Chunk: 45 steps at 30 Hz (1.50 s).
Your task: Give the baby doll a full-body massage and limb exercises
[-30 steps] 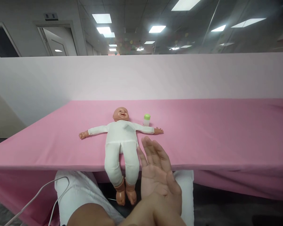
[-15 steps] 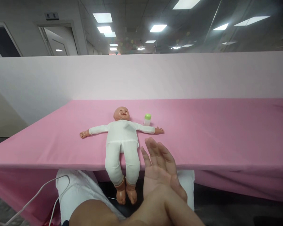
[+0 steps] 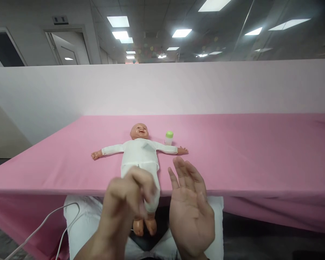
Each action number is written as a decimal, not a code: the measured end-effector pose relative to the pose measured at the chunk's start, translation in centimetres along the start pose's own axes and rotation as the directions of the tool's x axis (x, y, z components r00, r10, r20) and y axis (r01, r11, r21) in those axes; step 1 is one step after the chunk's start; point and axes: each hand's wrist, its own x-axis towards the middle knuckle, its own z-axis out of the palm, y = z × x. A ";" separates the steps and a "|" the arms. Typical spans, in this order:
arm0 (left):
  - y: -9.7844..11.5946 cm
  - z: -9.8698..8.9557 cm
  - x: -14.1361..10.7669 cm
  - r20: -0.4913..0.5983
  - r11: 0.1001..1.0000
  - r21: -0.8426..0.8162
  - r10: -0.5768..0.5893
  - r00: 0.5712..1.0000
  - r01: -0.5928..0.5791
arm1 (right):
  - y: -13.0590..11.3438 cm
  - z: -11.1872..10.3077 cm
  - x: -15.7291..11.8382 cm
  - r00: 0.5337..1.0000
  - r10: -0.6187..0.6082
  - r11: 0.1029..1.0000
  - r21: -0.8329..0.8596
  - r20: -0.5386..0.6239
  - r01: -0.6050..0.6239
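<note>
A baby doll [image 3: 140,153] in a white suit lies on its back on the pink-covered table, arms spread, feet hanging past the near edge. My left hand [image 3: 131,189] is raised in front of the doll's legs and partly hides them. Its fingers look bent and are smeared by motion, so I cannot tell whether they are closed. My right hand [image 3: 191,209] is held open, palm facing me, fingers stretched up, to the right of the doll's legs; nothing is in it. A small bottle with a green cap [image 3: 169,138] stands behind the doll's arm on the right.
The pink tablecloth [image 3: 246,155] hangs over the table's near edge. Behind it runs a low white wall [image 3: 192,86] with glass above. At the lower left a white cable [image 3: 47,216] loops beside my white-clothed leg [image 3: 81,224].
My left hand has come into view in front of the doll, where its arm previously crossed over my right forearm. My right hand has shifted slightly right and stays open. The doll and bottle have not moved.
</note>
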 end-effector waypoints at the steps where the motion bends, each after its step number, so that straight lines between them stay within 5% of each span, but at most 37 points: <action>1: -1.2 -0.5 0.7 -0.038 0.999 0.030 0.025 0.999 -0.023 | 0.0 -0.2 0.5 1.000 -0.019 0.999 -0.033 -0.005 0.018; 6: -7.6 -2.4 3.0 0.014 0.895 0.433 -0.126 0.992 0.107 | 1.9 -1.3 4.5 0.985 0.013 0.937 -0.347 0.169 0.047; 9: -11.4 -2.6 4.1 0.162 0.822 0.553 -0.269 0.949 0.139 | 4.5 -1.4 7.7 0.906 0.190 0.804 -0.590 0.379 0.078; 11: -13.8 -2.6 4.9 0.265 0.767 0.627 -0.374 0.889 0.136 | 6.7 -1.3 9.6 0.801 0.357 0.684 -0.719 0.480 0.126; 14: -16.9 -2.4 5.8 0.408 0.728 0.677 -0.493 0.768 0.108 | 9.7 -1.0 11.6 0.559 0.585 0.545 -0.795 0.587 0.266; 16: -18.5 -2.3 6.2 0.468 0.732 0.674 -0.530 0.708 0.102 | 11.1 -0.7 12.3 0.469 0.637 0.499 -0.791 0.612 0.354; 20: -20.6 -2.0 6.1 0.499 0.737 0.664 -0.562 0.659 0.126 | 12.3 -0.4 13.3 0.405 0.677 0.452 -0.782 0.614 0.430; 26: -22.0 -1.4 5.4 0.420 0.701 0.694 -0.578 0.700 0.162 | 12.4 -0.5 15.0 0.343 0.695 0.460 -0.757 0.632 0.464; 29: -22.6 -1.0 5.8 0.379 0.679 0.710 -0.593 0.710 0.187 | 13.1 -0.5 15.5 0.359 0.685 0.453 -0.757 0.634 0.472; 37: -24.6 -0.1 6.0 0.256 0.637 0.702 -0.643 0.722 0.319 | 15.0 -1.0 15.0 0.566 0.656 0.373 -0.867 0.498 0.330; 45: -24.8 -0.6 4.2 -0.044 0.616 0.523 -0.670 0.741 0.589 | 15.1 -1.7 14.5 0.728 0.563 0.324 -0.915 0.391 0.241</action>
